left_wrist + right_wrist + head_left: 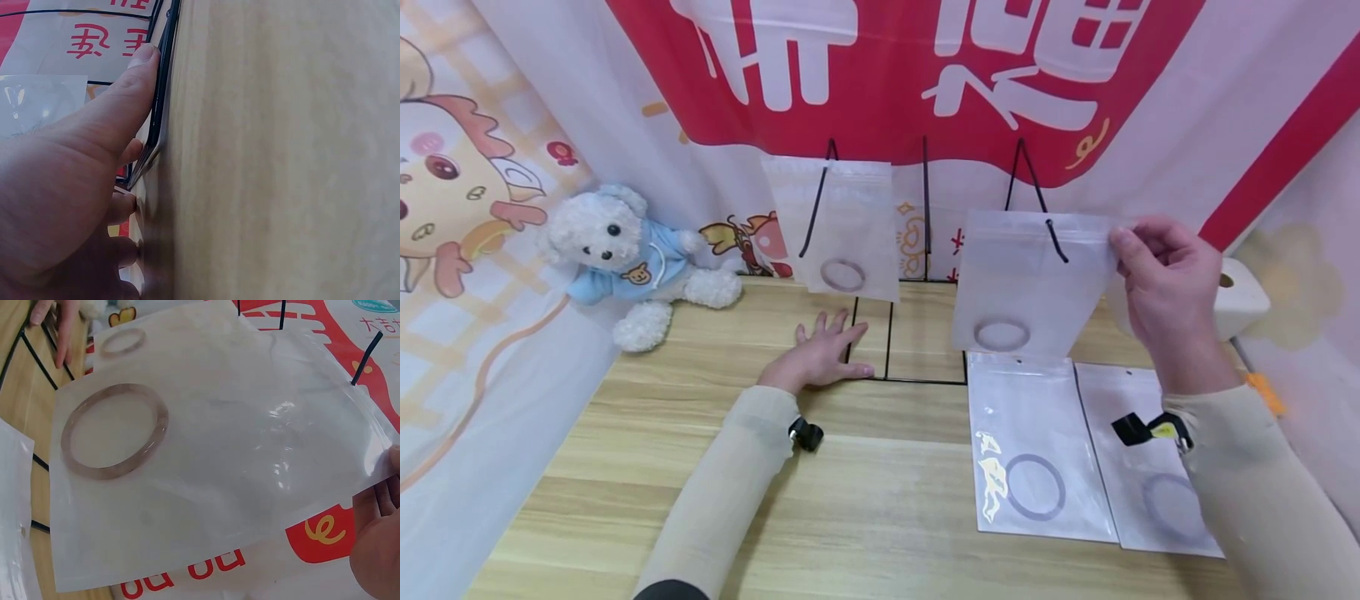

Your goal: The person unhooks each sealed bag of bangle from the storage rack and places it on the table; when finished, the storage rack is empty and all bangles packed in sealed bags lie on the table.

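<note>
My right hand [1176,283] pinches the upper right corner of a translucent zip bag [1037,279] between thumb and fingers. The bag hangs from a hook of the black wire rack [925,382], and a pale bangle [161,422] lies at its bottom. On the tabletop, my left hand [820,354] rests with fingers spread over the rack's base; in the left wrist view its thumb [125,87] lies along the black wire. Another zip bag [842,221] with a bangle hangs from the rack's left hook. The middle hook carries no bag.
Two flat zip bags, the nearer one [1037,417] and the right one [1123,417], lie on the wooden table [850,517], each with a bangle. A teddy bear [640,250] sits at back left. Behind my right hand stands a white box [1240,304]. A printed curtain [880,83] hangs behind.
</note>
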Demonstrator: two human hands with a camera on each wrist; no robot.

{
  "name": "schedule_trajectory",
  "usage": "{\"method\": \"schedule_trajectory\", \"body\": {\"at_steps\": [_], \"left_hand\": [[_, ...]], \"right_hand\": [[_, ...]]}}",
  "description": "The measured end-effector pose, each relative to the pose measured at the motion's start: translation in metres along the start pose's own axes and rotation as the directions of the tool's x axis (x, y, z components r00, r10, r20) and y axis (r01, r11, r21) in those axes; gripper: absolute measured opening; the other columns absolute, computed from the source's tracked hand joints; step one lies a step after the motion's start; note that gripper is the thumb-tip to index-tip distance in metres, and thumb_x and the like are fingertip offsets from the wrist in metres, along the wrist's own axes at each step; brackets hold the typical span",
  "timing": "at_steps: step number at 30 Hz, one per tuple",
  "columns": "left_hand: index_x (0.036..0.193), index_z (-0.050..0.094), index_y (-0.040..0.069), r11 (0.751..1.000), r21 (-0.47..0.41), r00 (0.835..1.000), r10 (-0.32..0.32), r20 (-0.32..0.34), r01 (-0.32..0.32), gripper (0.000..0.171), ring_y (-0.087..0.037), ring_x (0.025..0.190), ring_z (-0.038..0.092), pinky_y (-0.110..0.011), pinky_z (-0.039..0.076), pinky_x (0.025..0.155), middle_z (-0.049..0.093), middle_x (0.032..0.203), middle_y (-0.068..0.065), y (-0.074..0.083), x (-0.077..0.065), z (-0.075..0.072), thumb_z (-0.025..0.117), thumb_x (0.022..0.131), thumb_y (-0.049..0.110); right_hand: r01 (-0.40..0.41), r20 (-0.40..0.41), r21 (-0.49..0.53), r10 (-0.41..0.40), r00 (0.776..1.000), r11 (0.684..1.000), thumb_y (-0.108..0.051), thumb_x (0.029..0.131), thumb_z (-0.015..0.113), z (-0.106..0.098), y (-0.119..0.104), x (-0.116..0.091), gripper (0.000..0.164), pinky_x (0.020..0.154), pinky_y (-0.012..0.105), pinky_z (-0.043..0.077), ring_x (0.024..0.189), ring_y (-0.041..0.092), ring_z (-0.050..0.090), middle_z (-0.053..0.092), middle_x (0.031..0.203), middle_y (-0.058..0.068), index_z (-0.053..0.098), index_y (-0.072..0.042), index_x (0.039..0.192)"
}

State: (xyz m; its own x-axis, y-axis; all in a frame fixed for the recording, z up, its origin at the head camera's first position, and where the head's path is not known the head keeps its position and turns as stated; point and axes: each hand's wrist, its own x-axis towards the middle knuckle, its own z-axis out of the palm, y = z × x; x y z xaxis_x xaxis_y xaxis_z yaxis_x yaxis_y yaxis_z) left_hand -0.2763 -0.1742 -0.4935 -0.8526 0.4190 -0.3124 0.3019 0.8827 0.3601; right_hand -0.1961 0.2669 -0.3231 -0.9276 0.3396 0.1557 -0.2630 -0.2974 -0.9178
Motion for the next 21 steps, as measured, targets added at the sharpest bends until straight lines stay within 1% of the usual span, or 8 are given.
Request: {"method": "schedule_trajectory", "body": {"at_steps": [4,9,12,21], "left_hand": [[0.174,0.022,0.034,1.000,-0.001,1.000,0.000,0.002,0.000,0.101,-0.053,0.166,-0.011,-0.081,-0.010,0.125,-0.007,0.184,-0.012,0.000,0.001,0.000,0.064,0.093,0.079],[0.174,0.021,0.034,1.000,0.000,1.000,0.001,0.002,-0.001,0.100,-0.053,0.166,-0.011,-0.081,-0.010,0.125,-0.007,0.183,-0.012,0.000,0.002,0.001,0.064,0.094,0.078],[0.174,0.022,0.034,1.000,0.001,1.000,-0.001,0.004,0.001,0.101,-0.053,0.166,-0.011,-0.081,-0.010,0.125,-0.006,0.184,-0.012,-0.001,0.002,0.001,0.064,0.094,0.078],[0.174,0.022,0.031,1.000,-0.007,1.000,0.001,0.011,0.000,0.105,-0.053,0.166,-0.011,-0.080,-0.010,0.126,-0.007,0.184,-0.012,-0.004,0.003,0.001,0.063,0.092,0.082]], "right_hand": [[0.004,-0.003,0.039,-0.004,1.000,0.999,-0.019,0.083,0.093,-0.002,0.000,-0.006,0.054,0.090,0.022,0.063,0.091,0.018,0.070,0.074,0.109,0.007,0.074,0.002,0.129],[0.013,-0.008,0.029,-0.013,1.000,0.999,-0.018,0.084,0.092,-0.004,-0.001,-0.014,0.055,0.087,0.020,0.063,0.086,0.017,0.069,0.074,0.107,0.007,0.072,0.003,0.131],[0.023,0.000,0.041,-0.023,1.000,0.999,-0.017,0.085,0.092,-0.006,0.000,-0.018,0.055,0.087,0.022,0.063,0.084,0.017,0.071,0.075,0.106,0.008,0.072,0.005,0.131],[0.093,0.016,0.120,-0.096,0.995,0.988,-0.004,0.091,0.084,-0.010,0.004,-0.030,0.038,0.084,0.023,0.064,0.082,0.020,0.072,0.075,0.104,0.012,0.073,0.009,0.126]]}}
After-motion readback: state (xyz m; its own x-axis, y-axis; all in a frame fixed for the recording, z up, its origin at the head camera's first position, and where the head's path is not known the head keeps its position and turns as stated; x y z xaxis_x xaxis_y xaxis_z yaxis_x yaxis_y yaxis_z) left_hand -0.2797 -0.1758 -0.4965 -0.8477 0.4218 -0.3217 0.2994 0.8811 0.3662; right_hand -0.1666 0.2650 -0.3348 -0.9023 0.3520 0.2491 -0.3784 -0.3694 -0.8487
